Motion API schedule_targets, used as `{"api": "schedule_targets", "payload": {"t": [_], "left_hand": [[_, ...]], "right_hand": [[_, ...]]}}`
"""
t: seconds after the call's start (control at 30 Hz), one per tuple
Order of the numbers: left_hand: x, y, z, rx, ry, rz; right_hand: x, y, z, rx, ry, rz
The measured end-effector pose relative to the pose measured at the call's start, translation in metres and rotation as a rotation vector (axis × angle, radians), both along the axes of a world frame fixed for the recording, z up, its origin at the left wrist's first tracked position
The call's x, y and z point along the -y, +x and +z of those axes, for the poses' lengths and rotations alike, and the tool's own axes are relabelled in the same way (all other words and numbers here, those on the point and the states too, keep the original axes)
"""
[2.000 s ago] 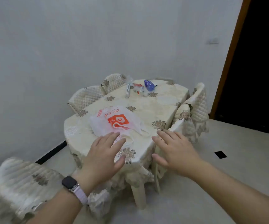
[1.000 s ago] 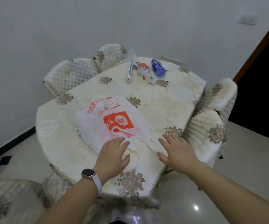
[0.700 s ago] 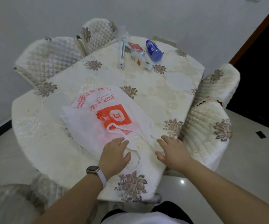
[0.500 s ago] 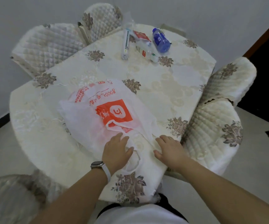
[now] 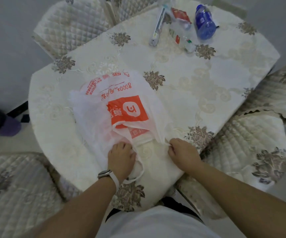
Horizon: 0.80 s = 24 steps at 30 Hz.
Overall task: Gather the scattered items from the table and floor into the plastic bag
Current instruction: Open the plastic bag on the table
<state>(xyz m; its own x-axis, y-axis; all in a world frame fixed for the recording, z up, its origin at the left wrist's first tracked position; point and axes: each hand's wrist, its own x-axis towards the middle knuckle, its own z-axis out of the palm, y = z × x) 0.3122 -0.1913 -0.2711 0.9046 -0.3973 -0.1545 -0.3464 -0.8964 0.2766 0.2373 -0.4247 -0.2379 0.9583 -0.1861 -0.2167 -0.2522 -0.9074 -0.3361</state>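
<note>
Left wrist: 1 watch point(image 5: 105, 174), grey rounded case, white strap, just behind the left hand point(image 5: 120, 158). 2 forearms point(image 5: 80, 208) bare up to the frame edge. Torso: white shirt point(image 5: 156, 224); dark garment point(image 5: 179, 202) visible past its edge.

We look from a single wide-angle camera worn on the head, facing forward and steeply down onto the counter point(image 5: 190, 93). It sits close. Our own torso point(image 5: 156, 224) fills the bottom edge, and the left hand point(image 5: 120, 158) and right hand point(image 5: 184, 154) meet on the plastic bag point(image 5: 94, 121) just below centre. The lens bows the counter's far end up to the top edge and curves the quilted chairs point(image 5: 242, 152) round both sides.
</note>
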Motion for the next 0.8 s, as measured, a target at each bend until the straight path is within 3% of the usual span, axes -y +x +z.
{"api": "schedule_targets", "payload": {"t": [0.13,0.33,0.5,0.63,0.73,0.8], "left_hand": [[-0.003,0.010,0.002,-0.025,-0.043,0.054],[-0.013,0.016,0.029,-0.091,-0.290,0.220],[-0.030,0.023,0.070,0.091,-0.434,0.191],[-0.037,0.029,0.108,0.236,-0.585,0.108],[-0.042,0.031,0.128,0.250,-0.636,0.039],[-0.045,0.027,0.140,0.223,-0.733,0.051]], "right_hand": [[0.012,0.004,0.017,0.000,0.087,-0.140],[0.027,0.004,0.043,0.072,0.164,-0.334],[0.024,0.008,0.057,0.071,0.199,-0.443],[-0.007,0.020,0.073,0.232,0.114,-0.211],[-0.044,0.043,0.089,0.402,0.026,-0.063],[-0.061,0.065,0.095,0.399,-0.017,-0.011]]}}
